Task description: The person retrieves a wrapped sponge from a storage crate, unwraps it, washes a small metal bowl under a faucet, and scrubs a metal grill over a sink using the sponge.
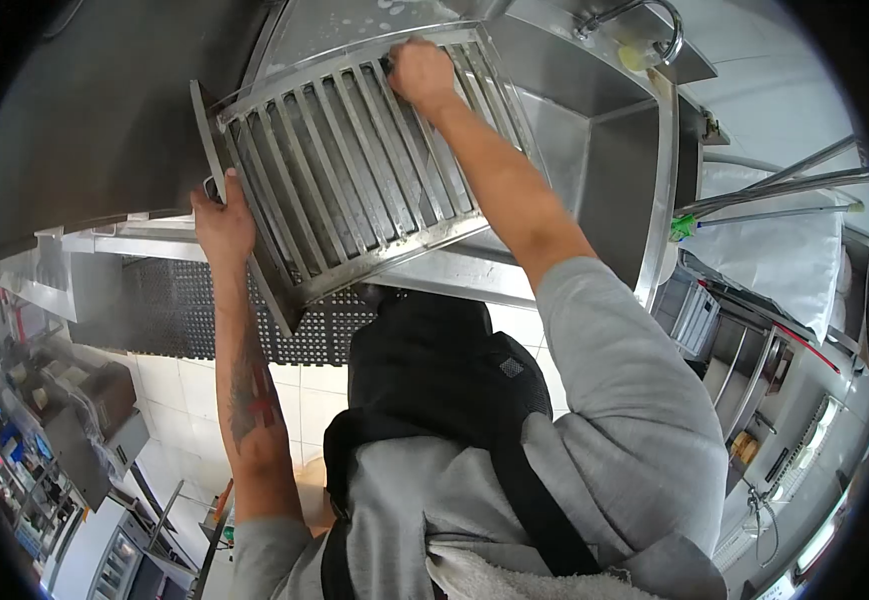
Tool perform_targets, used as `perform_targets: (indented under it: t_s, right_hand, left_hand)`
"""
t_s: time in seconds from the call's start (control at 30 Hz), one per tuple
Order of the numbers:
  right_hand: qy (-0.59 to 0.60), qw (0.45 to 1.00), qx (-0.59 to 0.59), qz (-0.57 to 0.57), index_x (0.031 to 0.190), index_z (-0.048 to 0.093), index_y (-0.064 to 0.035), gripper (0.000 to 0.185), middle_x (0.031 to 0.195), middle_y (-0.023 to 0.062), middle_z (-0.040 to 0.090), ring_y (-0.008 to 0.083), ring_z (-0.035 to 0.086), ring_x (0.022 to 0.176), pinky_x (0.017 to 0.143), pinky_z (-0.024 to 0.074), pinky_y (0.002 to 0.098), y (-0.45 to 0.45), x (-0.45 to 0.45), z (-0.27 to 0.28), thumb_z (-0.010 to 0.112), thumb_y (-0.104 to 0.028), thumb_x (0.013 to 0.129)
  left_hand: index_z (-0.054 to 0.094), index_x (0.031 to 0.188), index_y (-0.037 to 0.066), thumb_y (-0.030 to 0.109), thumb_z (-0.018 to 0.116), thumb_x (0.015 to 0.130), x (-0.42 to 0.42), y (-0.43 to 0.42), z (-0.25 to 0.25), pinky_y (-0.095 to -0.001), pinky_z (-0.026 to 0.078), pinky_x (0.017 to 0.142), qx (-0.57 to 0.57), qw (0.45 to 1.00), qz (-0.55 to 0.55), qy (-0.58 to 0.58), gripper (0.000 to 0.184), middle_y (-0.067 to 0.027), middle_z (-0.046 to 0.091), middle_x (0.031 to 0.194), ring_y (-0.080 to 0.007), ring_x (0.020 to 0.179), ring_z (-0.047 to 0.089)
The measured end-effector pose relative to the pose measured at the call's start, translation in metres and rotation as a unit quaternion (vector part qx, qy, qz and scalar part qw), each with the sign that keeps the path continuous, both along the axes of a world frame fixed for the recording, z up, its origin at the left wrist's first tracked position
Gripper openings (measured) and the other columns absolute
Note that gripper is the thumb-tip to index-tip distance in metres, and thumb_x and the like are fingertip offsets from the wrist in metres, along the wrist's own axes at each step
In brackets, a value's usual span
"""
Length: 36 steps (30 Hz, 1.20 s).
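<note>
A stainless-steel baffle filter [330,190] with slanted slats lies tilted across the sink, its lower corner jutting out over the front edge. My left hand [225,222] is closed around its left side rim, near a small wire handle, with the thumb on top. Against the slats at the filter's far upper part, my right hand [422,72] is a closed fist. A bit of something dark shows at its fingers, too hidden to name. The filter's frame looks wet and stained in places.
A steel sink basin [620,190] is to the right, with a curved faucet [670,30] above. Metal poles [775,190] stick in from the right. A black perforated mat [170,300] lies below left. Shelving with goods [35,440] stands further left.
</note>
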State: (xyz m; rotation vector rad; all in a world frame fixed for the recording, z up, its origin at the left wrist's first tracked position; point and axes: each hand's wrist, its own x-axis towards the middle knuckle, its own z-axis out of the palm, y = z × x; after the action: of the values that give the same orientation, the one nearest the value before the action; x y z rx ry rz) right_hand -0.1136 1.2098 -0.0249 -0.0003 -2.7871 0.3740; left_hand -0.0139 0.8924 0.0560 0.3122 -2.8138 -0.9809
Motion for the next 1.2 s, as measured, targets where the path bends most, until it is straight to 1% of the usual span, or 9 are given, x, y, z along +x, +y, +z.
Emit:
perform_targets:
  t_s: [0.13,0.3,0.5,0.67,0.77,0.83,0.97,1.03,1.2]
  right_hand:
    - [-0.087,0.995,0.010,0.039,0.086,0.069,-0.0073,0.020,0.093,0.0167,0.064,0.0341,0.064,0.087,0.075,0.0540,0.0441,0.006,0.093,0.012,0.063,-0.008,0.067]
    - [-0.033,0.997,-0.071,0.014,0.079,0.069,-0.0080,0.015,0.087,0.0158,0.063,0.0351,0.064,0.087,0.073,0.0542,0.0445,0.001,0.168,0.009,0.064,-0.007,0.065]
    - [-0.079,0.996,-0.037,-0.031,0.080,0.069,-0.0068,0.013,0.087,0.0164,0.067,0.0368,0.066,0.083,0.073,0.0548,0.0468,-0.001,-0.022,0.004,0.064,-0.015,0.070]
    - [-0.048,0.993,-0.012,0.108,0.089,0.073,-0.0107,0.022,0.088,0.0170,0.068,0.0340,0.067,0.088,0.080,0.0539,0.0455,0.023,0.138,0.007,0.065,-0.011,0.069]
    - [-0.145,0.980,-0.055,0.126,0.093,0.074,-0.0119,0.024,0.090,0.0159,0.068,0.0335,0.067,0.088,0.080,0.0537,0.0443,0.042,0.217,0.038,0.064,-0.011,0.071]
    - [-0.351,0.912,0.010,0.209,0.091,0.074,-0.0125,0.021,0.099,0.0132,0.068,0.0328,0.067,0.089,0.080,0.0535,0.0440,0.058,0.206,0.056,0.063,-0.010,0.073]
    - [-0.308,0.942,0.058,0.121,0.092,0.073,-0.0130,0.021,0.103,0.0119,0.067,0.0325,0.067,0.090,0.080,0.0533,0.0443,0.043,0.193,0.083,0.062,-0.009,0.075]
    - [-0.133,0.987,0.011,0.087,0.095,0.073,-0.0142,0.025,0.099,0.0137,0.067,0.0332,0.066,0.091,0.080,0.0537,0.0440,0.034,0.204,0.086,0.061,-0.008,0.074]
    - [-0.094,0.989,-0.019,0.109,0.094,0.073,-0.0119,0.025,0.094,0.0177,0.065,0.0353,0.066,0.091,0.080,0.0542,0.0438,-0.010,0.224,0.037,0.060,-0.008,0.072]
  left_hand:
    - [0.047,0.121,-0.013,0.046,0.056,0.092,-0.003,-0.007,-0.011,-0.0461,0.046,0.087,0.031,0.998,-0.029,0.052,0.066,-0.0329,0.061,0.104,-0.0464,0.099,0.060]
    - [0.048,0.121,-0.013,0.049,0.057,0.091,-0.005,-0.006,-0.004,-0.0458,0.046,0.087,0.027,0.999,0.008,-0.021,0.070,-0.0328,0.062,0.101,-0.0469,0.098,0.061]
    - [0.043,0.127,-0.017,0.052,0.056,0.090,-0.004,-0.013,-0.018,-0.0454,0.046,0.090,-0.028,0.999,0.005,0.024,0.079,-0.0329,0.063,0.102,-0.0474,0.101,0.061]
    - [0.041,0.127,-0.019,0.054,0.056,0.089,0.000,-0.009,-0.013,-0.0452,0.046,0.092,0.040,0.999,0.027,0.002,0.084,-0.0339,0.063,0.106,-0.0472,0.105,0.059]
    - [0.043,0.125,-0.020,0.055,0.057,0.088,0.000,-0.011,-0.022,-0.0439,0.046,0.093,0.023,0.999,0.018,0.042,0.085,-0.0352,0.062,0.107,-0.0467,0.106,0.059]
    - [0.044,0.122,-0.020,0.056,0.057,0.087,-0.002,-0.007,-0.011,-0.0439,0.046,0.094,0.007,1.000,0.021,0.003,0.085,-0.0361,0.061,0.107,-0.0461,0.108,0.059]
    - [0.043,0.123,-0.019,0.057,0.057,0.087,-0.008,-0.012,-0.021,-0.0442,0.045,0.096,-0.013,1.000,0.012,0.016,0.085,-0.0356,0.060,0.112,-0.0459,0.111,0.058]
    - [0.043,0.123,-0.019,0.056,0.057,0.087,-0.007,-0.013,-0.022,-0.0439,0.045,0.096,-0.014,1.000,0.012,0.005,0.085,-0.0352,0.060,0.112,-0.0456,0.111,0.057]
    - [0.043,0.124,-0.018,0.055,0.057,0.087,-0.007,-0.013,-0.021,-0.0434,0.044,0.097,-0.002,1.000,0.020,0.019,0.083,-0.0351,0.060,0.113,-0.0448,0.112,0.057]
